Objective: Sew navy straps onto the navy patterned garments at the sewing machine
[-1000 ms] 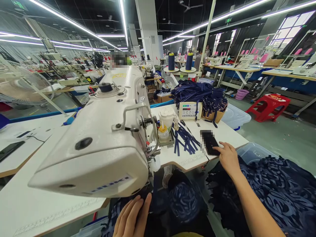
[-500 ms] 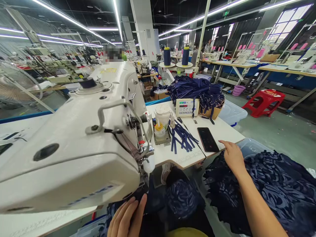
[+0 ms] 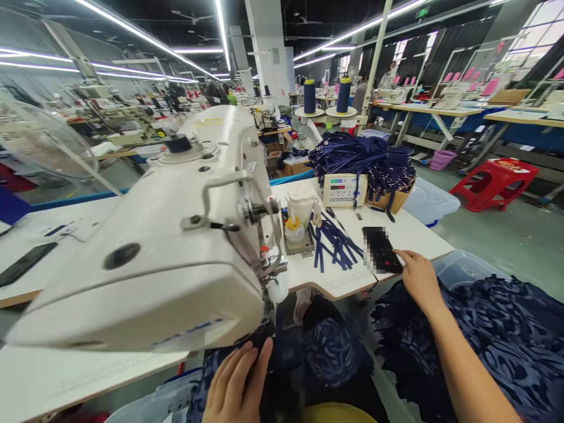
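A white sewing machine (image 3: 176,235) fills the left half of the view on a white table (image 3: 343,282). My left hand (image 3: 235,385) lies flat, fingers stretched out, on dark navy patterned fabric (image 3: 326,358) just below the machine's head. My right hand (image 3: 418,276) reaches out to a black phone (image 3: 381,249) at the table's right edge, fingertips touching its lower corner, holding nothing. Loose navy straps (image 3: 337,244) lie on the table left of the phone.
A heap of navy patterned fabric (image 3: 484,335) lies under my right arm. A cup (image 3: 300,210), a control box (image 3: 343,189) and a box piled with navy straps (image 3: 365,161) stand at the table's back. A red stool (image 3: 496,182) and other workstations lie beyond.
The view shifted slightly. My right hand moved a little left onto the phone's corner. My left hand stayed on the fabric.
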Demonstrator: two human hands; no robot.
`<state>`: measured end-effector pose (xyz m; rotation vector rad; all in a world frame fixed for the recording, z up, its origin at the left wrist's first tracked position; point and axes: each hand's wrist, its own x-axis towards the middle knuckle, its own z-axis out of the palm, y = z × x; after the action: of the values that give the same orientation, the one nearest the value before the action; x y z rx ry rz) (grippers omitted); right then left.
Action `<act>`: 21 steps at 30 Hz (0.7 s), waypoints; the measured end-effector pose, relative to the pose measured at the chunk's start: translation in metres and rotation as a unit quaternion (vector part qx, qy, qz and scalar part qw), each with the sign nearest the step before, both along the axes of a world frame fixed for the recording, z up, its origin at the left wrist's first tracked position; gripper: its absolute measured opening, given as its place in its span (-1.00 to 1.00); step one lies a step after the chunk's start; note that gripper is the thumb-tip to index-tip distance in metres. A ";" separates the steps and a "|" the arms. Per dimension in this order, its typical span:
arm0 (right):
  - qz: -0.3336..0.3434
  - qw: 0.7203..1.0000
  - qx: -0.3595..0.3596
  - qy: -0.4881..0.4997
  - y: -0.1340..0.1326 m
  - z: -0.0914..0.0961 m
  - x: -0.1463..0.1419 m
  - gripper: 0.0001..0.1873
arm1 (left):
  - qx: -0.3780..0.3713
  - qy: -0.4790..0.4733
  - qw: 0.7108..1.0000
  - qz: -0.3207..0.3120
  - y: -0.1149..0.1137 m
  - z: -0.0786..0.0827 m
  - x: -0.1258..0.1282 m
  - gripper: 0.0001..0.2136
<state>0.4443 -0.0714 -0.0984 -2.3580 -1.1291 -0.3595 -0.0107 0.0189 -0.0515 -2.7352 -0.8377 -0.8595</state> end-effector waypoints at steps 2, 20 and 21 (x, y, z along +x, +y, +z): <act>0.019 0.999 0.037 0.034 0.000 0.011 -0.012 -0.59 | 0.005 0.010 1.000 0.002 -0.005 0.004 0.001 -0.34; 0.354 0.773 -0.021 0.525 0.048 0.062 -0.254 -0.71 | 0.033 -0.018 0.998 0.049 -0.014 0.005 -0.022 -0.41; 0.358 0.772 -0.023 0.524 0.048 0.063 -0.252 -0.73 | 0.038 -0.019 0.996 0.084 -0.009 -0.001 -0.028 -0.38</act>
<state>0.1924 -0.0234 -0.0351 -1.4797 -1.2513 1.1197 -0.0383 0.0094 -0.0529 -2.5469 -1.0045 -0.8933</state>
